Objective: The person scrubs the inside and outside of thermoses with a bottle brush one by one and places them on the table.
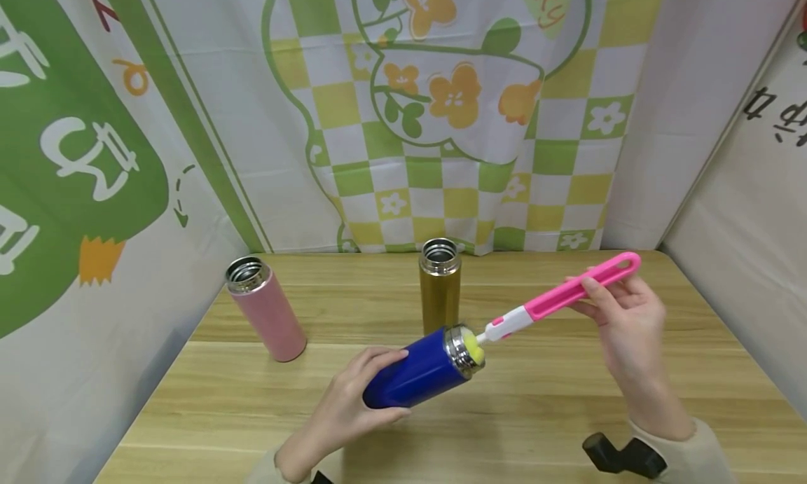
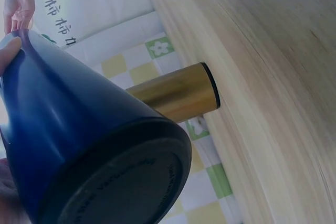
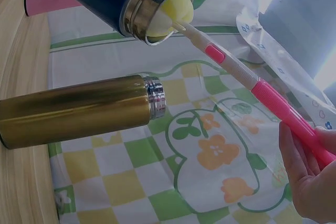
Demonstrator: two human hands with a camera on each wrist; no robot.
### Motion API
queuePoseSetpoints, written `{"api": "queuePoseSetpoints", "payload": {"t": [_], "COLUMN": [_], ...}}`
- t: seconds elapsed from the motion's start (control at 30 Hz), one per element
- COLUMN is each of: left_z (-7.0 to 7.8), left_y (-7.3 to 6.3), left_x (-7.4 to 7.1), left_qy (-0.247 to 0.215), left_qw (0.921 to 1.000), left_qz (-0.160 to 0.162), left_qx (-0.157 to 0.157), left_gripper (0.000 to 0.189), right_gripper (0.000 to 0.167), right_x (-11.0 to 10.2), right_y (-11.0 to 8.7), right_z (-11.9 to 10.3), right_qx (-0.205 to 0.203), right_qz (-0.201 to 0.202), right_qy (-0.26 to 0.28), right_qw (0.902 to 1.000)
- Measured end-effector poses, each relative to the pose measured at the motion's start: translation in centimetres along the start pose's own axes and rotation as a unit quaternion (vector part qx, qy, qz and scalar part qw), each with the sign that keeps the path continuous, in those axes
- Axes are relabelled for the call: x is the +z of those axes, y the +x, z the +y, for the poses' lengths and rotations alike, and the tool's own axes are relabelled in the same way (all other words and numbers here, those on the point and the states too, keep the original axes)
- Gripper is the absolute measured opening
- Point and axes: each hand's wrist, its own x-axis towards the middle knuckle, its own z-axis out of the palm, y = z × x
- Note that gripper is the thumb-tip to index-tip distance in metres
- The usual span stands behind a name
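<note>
My left hand (image 1: 353,396) grips a blue thermos bottle (image 1: 412,372) round its lower body, tilted above the table with its open steel mouth up to the right. In my right hand (image 1: 630,323) is a bottle brush with a pink handle (image 1: 567,293) and white neck, pinched between thumb and fingers. The yellow sponge head (image 3: 178,11) sits in the bottle's mouth, partly inside and partly showing at the rim. The dark base of the blue bottle (image 2: 126,182) faces the left wrist view.
A gold bottle (image 1: 440,288) without a lid stands upright just behind the blue one. Farther left is a pink bottle (image 1: 271,312), also lidless. The wooden table (image 1: 567,428) is bordered by printed cloth (image 1: 454,190) at the back and both sides.
</note>
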Motion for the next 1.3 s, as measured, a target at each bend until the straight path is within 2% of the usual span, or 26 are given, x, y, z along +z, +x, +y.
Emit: {"api": "queuePoseSetpoints", "payload": {"t": [0.33,0.57,0.73,0.97,1.3], "left_z": [-0.3,-0.5,-0.7,-0.6,-0.9], "left_y": [-0.2,-0.1,-0.4,-0.4,-0.5], "left_x": [-0.4,-0.5,-0.7,-0.8,-0.8], "left_qy": [0.013,0.024,0.031,0.035,0.032], "left_qw": [0.9999,0.9995,0.9989,0.9986,0.9985], "left_qz": [-0.007,-0.01,-0.007,-0.005,-0.004], "left_qx": [0.002,0.019,0.033,0.04,0.044], "left_gripper": [0.074,0.073,0.064,0.063,0.06], "right_gripper": [0.013,0.013,0.014,0.018,0.017], "right_x": [-0.9,-1.6,-2.2,-2.7,-3.1], "right_y": [0.2,0.3,0.3,0.5,0.4], "right_z": [-0.8,-1.3,-1.6,-2.1,-2.5], "right_qx": [0.002,0.004,0.001,-0.005,0.0], "right_qz": [0.013,0.025,0.037,0.025,0.06], "right_qy": [0.021,0.024,0.042,0.074,0.052], "right_qw": [0.9997,0.9994,0.9984,0.9969,0.9969]}}
